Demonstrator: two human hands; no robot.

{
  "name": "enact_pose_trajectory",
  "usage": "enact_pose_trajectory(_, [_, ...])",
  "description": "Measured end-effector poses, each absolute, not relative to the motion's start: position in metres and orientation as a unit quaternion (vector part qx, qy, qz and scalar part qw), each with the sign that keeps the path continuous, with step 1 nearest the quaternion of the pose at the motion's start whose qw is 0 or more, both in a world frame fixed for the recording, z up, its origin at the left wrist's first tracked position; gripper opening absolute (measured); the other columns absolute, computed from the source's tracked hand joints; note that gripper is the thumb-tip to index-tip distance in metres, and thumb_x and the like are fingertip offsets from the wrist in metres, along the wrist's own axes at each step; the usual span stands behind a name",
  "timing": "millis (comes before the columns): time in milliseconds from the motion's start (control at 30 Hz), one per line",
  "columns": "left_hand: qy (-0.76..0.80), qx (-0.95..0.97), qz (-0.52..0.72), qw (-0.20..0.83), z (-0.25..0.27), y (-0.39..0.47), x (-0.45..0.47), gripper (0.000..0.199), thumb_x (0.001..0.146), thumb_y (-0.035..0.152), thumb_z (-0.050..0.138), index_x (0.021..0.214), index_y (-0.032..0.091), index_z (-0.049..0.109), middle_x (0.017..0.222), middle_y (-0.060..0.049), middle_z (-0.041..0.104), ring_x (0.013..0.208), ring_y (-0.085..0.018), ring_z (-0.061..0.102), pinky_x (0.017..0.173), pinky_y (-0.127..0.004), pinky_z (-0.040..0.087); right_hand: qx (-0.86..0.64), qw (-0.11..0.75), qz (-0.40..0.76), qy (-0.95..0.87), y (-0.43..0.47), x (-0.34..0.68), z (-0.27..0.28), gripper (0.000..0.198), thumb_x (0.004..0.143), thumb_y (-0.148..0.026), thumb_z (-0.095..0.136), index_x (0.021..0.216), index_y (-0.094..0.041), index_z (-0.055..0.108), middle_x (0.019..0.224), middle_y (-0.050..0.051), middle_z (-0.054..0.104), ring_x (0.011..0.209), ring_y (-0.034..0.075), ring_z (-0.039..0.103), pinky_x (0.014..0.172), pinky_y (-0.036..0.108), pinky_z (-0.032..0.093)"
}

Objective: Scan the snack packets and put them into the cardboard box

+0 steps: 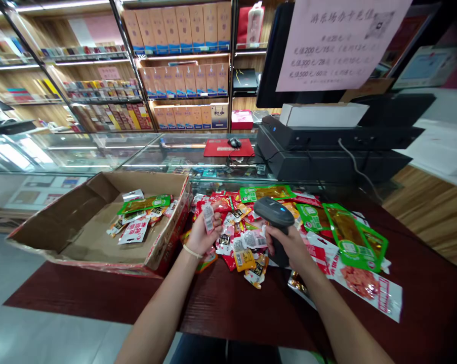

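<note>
In my left hand is a small snack packet, its barcode side turned up. My right hand grips a dark barcode scanner by its handle, its head pointing left with a small blue light on top. Under and around both hands lies a heap of snack packets in red, orange and white. To the right of the scanner are green-edged packets and a white packet with a meat picture. Left of my left hand stands an open cardboard box with several packets inside.
A dark red-brown tabletop bears all this. Beyond it are a glass counter, a red mouse pad with a mouse, and a black till under a monitor with a pink sign. Stocked shelves line the back.
</note>
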State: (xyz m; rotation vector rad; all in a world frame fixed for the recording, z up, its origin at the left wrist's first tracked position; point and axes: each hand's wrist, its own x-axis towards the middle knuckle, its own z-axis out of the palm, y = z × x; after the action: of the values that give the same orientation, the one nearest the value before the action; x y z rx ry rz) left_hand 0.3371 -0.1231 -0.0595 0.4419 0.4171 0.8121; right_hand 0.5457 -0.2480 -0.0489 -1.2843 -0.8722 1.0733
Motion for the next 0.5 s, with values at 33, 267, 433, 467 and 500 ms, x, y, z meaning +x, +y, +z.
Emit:
enact_pose_trajectory(33, [0.191, 0.212, 0.374, 0.882, -0.0576, -0.1234, 0.3356, 0.041, 0.091, 0.043, 0.058, 0.123, 0.017, 0.061, 0.071, 0.001, 0.054, 0.052, -0.007, 0.044, 0.047, -0.018, 0.036, -0.553, 0.584, 0.460, -0.376, -0.2480, 0.5453, -0.0491, 0.039, 0.077, -0.049, 0.076, 0.062, -0.019, 0.057, 0.052, -0.003, 0.055, 0.038, 0.010, 0.048, 0.039, 0.023, 0.041])
enact_pose_trajectory(267, [0.213, 0.262, 0.396, 0.854, -0.0515, -0.1261, 0.3353, 0.032, 0.087, 0.028, 0.061, 0.118, 0.021, 0.064, 0.084, -0.002, 0.066, 0.064, -0.009, 0.055, 0.059, -0.019, 0.045, -0.553, 0.589, 0.463, -0.365, -0.2472, 0.5431, -0.0532, 0.037, 0.072, -0.051, 0.080, 0.070, -0.019, 0.060, 0.054, -0.004, 0.055, 0.038, 0.010, 0.048, 0.038, 0.024, 0.041])
enact_pose_trajectory(433, [0.224, 0.260, 0.353, 0.870, -0.0582, -0.1251, 0.3398, 0.034, 0.090, 0.030, 0.051, 0.108, 0.007, 0.069, 0.088, -0.015, 0.072, 0.079, -0.018, 0.067, 0.067, -0.024, 0.054, -0.569, 0.567, 0.458, -0.380, -0.2490, 0.5402, -0.0520, 0.042, 0.070, -0.052, 0.080, 0.060, -0.019, 0.055, 0.050, -0.003, 0.054, 0.038, 0.010, 0.048, 0.039, 0.024, 0.040])
enact_pose_trajectory(467, [0.228, 0.270, 0.361, 0.863, -0.0589, -0.1258, 0.3407, 0.034, 0.091, 0.032, 0.052, 0.109, 0.009, 0.069, 0.097, -0.016, 0.073, 0.087, -0.020, 0.069, 0.070, -0.026, 0.055, -0.572, 0.565, 0.456, -0.383, -0.2494, 0.5396, -0.0514, 0.042, 0.071, -0.052, 0.080, 0.060, -0.019, 0.055, 0.049, -0.003, 0.054, 0.037, 0.010, 0.048, 0.039, 0.024, 0.040])
enact_pose_trajectory(500, [0.233, 0.281, 0.375, 0.852, -0.0591, -0.1270, 0.3419, 0.033, 0.091, 0.033, 0.055, 0.110, 0.010, 0.069, 0.106, -0.016, 0.073, 0.095, -0.023, 0.069, 0.074, -0.028, 0.056, -0.573, 0.563, 0.455, -0.385, -0.2496, 0.5391, -0.0506, 0.042, 0.071, -0.052, 0.079, 0.060, -0.019, 0.055, 0.049, -0.002, 0.054, 0.037, 0.010, 0.048, 0.039, 0.023, 0.040])
